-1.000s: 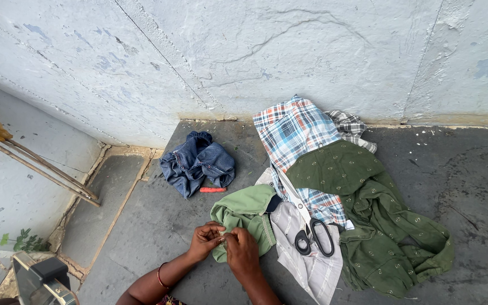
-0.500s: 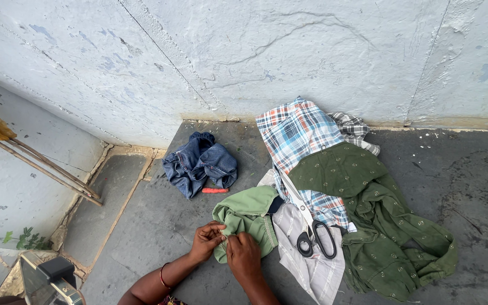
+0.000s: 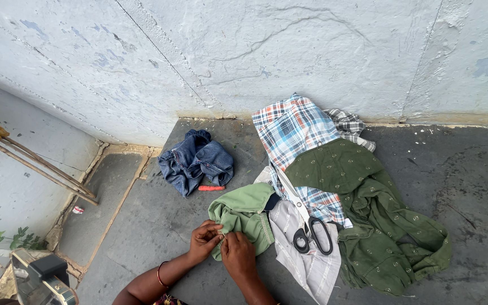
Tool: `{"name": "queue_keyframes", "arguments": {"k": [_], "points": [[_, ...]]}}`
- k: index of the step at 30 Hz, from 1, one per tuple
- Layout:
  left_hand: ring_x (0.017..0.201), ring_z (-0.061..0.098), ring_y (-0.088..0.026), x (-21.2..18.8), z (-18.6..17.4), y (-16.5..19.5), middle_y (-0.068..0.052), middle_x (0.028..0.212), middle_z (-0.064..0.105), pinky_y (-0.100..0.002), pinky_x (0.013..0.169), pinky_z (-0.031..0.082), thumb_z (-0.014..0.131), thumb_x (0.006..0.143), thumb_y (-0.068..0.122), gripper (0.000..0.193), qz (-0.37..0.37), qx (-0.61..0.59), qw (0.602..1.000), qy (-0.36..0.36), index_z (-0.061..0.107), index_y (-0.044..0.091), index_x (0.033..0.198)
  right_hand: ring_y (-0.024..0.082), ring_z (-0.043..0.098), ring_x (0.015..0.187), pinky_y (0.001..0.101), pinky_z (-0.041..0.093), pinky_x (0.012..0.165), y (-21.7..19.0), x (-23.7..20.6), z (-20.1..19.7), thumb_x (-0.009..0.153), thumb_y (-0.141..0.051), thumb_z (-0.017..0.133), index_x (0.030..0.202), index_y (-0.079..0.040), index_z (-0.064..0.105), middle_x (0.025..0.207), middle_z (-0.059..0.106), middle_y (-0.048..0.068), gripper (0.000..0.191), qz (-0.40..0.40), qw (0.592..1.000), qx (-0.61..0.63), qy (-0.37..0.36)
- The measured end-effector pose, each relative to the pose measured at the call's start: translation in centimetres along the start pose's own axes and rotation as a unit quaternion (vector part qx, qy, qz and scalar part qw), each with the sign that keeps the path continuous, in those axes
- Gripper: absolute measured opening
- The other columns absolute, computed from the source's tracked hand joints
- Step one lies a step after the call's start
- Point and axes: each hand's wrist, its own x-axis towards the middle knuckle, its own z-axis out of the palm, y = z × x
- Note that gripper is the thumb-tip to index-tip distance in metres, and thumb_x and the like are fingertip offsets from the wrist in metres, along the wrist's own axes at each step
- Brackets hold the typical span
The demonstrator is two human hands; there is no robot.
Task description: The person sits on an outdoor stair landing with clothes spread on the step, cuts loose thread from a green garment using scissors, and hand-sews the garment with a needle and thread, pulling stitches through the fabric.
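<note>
Between the left hand [image 3: 203, 241] and right hand [image 3: 237, 255], both pinched shut, lies the light green garment's [image 3: 244, 213] edge.

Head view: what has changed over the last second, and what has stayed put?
Almost nothing. Both hands, left hand and right hand, stay pinched on the edge of the light green garment, with only slight finger shifts. The scissors, denim bundle and dark green shirt lie as before.

Light: even, soft daylight | Shadows: faint (no glare) | Focus: sharp; edges perhaps slightly bowed
</note>
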Motion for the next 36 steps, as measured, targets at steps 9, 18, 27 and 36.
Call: {"name": "queue_keyframes", "arguments": {"k": [9,18,27,36], "points": [[0.102,0.065,-0.015,-0.2,0.1,-0.2,-0.009,0.118,0.06,-0.029,0.089,0.055,0.072,0.089,-0.014,0.034,0.055,0.09,0.994,-0.002,0.072,-0.005,0.122,0.031,0.063,0.058,0.0462,0.048,0.055,-0.3,0.4,0.4,0.084,-0.005,0.07,0.081,-0.003,0.061,0.07,0.063,0.013,0.01,0.099,0.99,0.097,0.008],[0.102,0.065,-0.014,0.0,0.1,0.2,-0.01,0.119,0.062,-0.027,0.083,0.055,0.072,0.088,-0.015,0.034,0.047,0.092,0.995,-0.009,0.073,-0.004,0.12,0.023,0.058,0.051,0.0413,0.046,0.051,-0.6,0.5,0.4,0.085,-0.005,0.073,0.081,-0.003,0.063,0.065,0.059,0.01,0.011,0.156,0.977,0.147,-0.001],[0.104,0.067,-0.015,0.5,0.6,0.8,-0.01,0.125,0.057,-0.029,0.085,0.057,0.07,0.091,-0.017,0.035,0.016,0.03,0.999,-0.019,0.071,-0.006,0.124,0.008,0.056,0.054,0.0289,0.046,0.05,-0.8,0.4,0.8,0.088,-0.002,0.072,0.086,-0.001,0.065,0.067,0.067,0.003,0.007,0.214,0.928,0.303,0.032],[0.098,0.069,-0.015,0.3,1.4,0.6,-0.01,0.124,0.057,-0.027,0.083,0.055,0.068,0.089,-0.019,0.039,-0.003,0.009,1.0,0.019,0.068,-0.006,0.127,0.007,0.052,0.056,0.0271,0.043,0.051,-1.5,0.2,1.3,0.092,-0.002,0.07,0.086,-0.001,0.063,0.07,0.064,0.003,0.009,0.204,0.923,0.311,0.094]]}}
